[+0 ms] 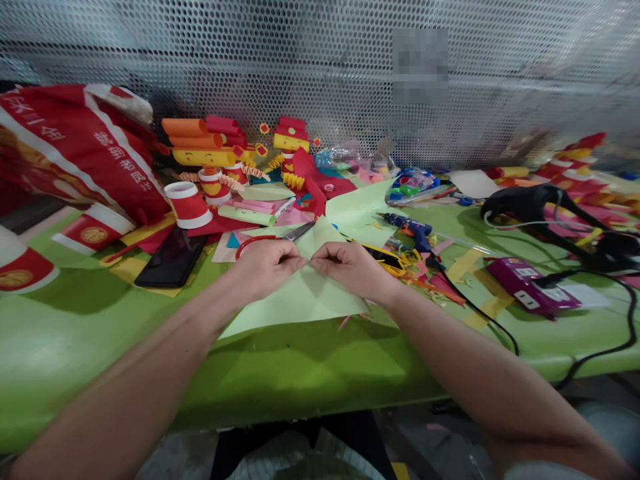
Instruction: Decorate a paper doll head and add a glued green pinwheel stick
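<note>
A sheet of pale green paper [300,303] lies under and between my hands at the table's near side. My left hand [267,267] is closed in a pinch on the paper near its middle. Facing it, my right hand [350,267] pinches the same sheet, thumbs almost meeting. Red-handled scissors [257,241] lie just beyond my left hand, blades pointing right. Another piece of pale green paper [363,207] stands partly raised behind my hands. Yellow-framed glasses [387,260] lie just past my right hand.
Left are a black phone [171,259], red-and-white paper cups [189,205] and a red bag [95,153]. Paper figures [205,163] stand at the back. On the right are a glue gun [410,225], paper scraps, a purple power strip [533,287] with black cable, and a black strap [560,213].
</note>
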`<move>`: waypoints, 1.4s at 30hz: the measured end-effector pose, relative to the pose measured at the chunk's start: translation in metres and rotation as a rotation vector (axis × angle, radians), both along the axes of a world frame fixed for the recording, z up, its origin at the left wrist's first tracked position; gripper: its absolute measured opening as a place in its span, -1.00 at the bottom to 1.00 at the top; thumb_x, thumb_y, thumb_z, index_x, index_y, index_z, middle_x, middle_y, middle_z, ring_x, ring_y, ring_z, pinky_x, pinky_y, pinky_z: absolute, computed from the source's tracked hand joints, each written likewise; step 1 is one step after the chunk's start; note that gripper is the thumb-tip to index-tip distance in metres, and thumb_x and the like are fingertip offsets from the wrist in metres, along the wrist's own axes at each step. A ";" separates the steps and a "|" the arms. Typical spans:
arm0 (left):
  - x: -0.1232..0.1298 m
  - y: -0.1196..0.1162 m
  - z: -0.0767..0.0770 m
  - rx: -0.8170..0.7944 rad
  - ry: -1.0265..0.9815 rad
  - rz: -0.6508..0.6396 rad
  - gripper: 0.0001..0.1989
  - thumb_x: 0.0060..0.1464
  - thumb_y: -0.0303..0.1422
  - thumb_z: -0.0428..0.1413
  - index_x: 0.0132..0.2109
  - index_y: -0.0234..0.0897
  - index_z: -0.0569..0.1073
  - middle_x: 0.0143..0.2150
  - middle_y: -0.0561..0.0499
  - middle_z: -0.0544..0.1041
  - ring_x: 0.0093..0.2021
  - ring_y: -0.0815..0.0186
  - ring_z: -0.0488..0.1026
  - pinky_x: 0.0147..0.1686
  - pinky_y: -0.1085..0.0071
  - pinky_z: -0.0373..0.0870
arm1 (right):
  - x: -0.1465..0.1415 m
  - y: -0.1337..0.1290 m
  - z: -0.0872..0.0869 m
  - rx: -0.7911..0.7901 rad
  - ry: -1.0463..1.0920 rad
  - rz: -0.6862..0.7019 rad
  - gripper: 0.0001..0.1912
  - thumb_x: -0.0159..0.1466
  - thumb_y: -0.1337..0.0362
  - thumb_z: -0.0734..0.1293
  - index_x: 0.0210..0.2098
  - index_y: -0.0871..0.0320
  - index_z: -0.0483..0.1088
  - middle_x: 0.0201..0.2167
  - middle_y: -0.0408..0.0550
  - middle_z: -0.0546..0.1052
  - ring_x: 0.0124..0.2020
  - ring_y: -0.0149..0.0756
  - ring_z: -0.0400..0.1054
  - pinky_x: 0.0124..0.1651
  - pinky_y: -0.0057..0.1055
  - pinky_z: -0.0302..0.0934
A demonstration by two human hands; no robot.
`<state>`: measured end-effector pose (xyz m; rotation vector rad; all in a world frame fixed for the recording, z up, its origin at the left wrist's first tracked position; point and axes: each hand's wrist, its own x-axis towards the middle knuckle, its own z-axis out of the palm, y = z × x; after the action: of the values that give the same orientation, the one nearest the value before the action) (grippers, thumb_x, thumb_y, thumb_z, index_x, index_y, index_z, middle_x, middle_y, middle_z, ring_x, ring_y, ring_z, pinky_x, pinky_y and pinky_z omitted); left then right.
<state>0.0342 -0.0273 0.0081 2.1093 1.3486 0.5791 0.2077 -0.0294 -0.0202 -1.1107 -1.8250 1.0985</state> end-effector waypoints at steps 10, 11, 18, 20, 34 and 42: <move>0.000 0.000 -0.001 -0.003 -0.074 -0.012 -0.86 -0.09 -0.33 0.07 -0.52 -0.29 0.33 -0.62 0.14 0.29 -0.58 0.45 0.15 -0.57 0.50 0.06 | 0.000 0.001 -0.002 -0.034 0.086 -0.009 -0.86 0.02 0.24 0.32 -0.50 0.21 0.36 -0.57 -0.19 0.38 -0.52 -0.49 0.16 -0.44 -0.49 0.07; 0.000 0.000 -0.001 -0.002 -0.072 -0.011 -0.86 -0.09 -0.33 0.08 -0.52 -0.29 0.33 -0.61 0.13 0.31 -0.57 0.44 0.16 -0.56 0.50 0.07 | 0.000 0.002 -0.002 -0.030 0.080 -0.007 -0.85 0.02 0.23 0.33 -0.50 0.21 0.36 -0.56 -0.19 0.37 -0.52 -0.49 0.15 -0.44 -0.49 0.06; 0.000 0.001 -0.001 -0.009 -0.067 -0.003 -0.86 -0.10 -0.31 0.07 -0.50 -0.28 0.34 -0.57 0.10 0.34 -0.55 0.42 0.19 -0.55 0.49 0.09 | 0.003 0.002 0.001 -0.009 -0.117 0.024 -0.58 0.12 -0.02 0.21 -0.66 0.16 0.13 -0.68 -0.27 0.05 -0.62 -0.53 -0.10 -0.57 -0.49 -0.14; 0.000 0.001 0.000 -0.035 -0.061 -0.026 -0.81 -0.07 -0.26 0.06 -0.51 -0.28 0.31 -0.59 0.12 0.29 -0.57 0.43 0.16 -0.57 0.49 0.06 | 0.003 0.002 0.002 0.015 -0.152 0.018 -0.54 0.13 -0.07 0.18 -0.67 0.15 0.09 -0.68 -0.26 0.02 -0.61 -0.52 -0.11 -0.57 -0.49 -0.16; -0.003 0.001 0.007 -0.042 0.027 -0.078 -0.68 -0.01 -0.19 -0.03 -0.60 -0.26 0.15 -0.64 0.15 0.06 -0.61 0.46 0.02 -0.62 0.49 -0.05 | 0.004 0.002 0.003 -0.004 -0.063 -0.010 -0.72 0.10 0.10 0.24 -0.55 0.20 0.32 -0.62 -0.20 0.24 -0.57 -0.50 0.02 -0.51 -0.49 -0.03; -0.003 0.001 0.007 -0.033 -0.016 -0.049 -0.79 -0.06 -0.26 0.05 -0.53 -0.30 0.36 -0.63 0.14 0.25 -0.60 0.47 0.10 -0.60 0.51 0.02 | 0.003 0.001 0.005 -0.058 -0.007 -0.050 -0.78 0.01 0.16 0.30 -0.56 0.21 0.34 -0.64 -0.21 0.28 -0.57 -0.51 0.05 -0.52 -0.49 -0.02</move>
<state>0.0309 -0.0259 0.0146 2.1010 1.2858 0.5488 0.2105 -0.0287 -0.0151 -1.1890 -1.7714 1.1265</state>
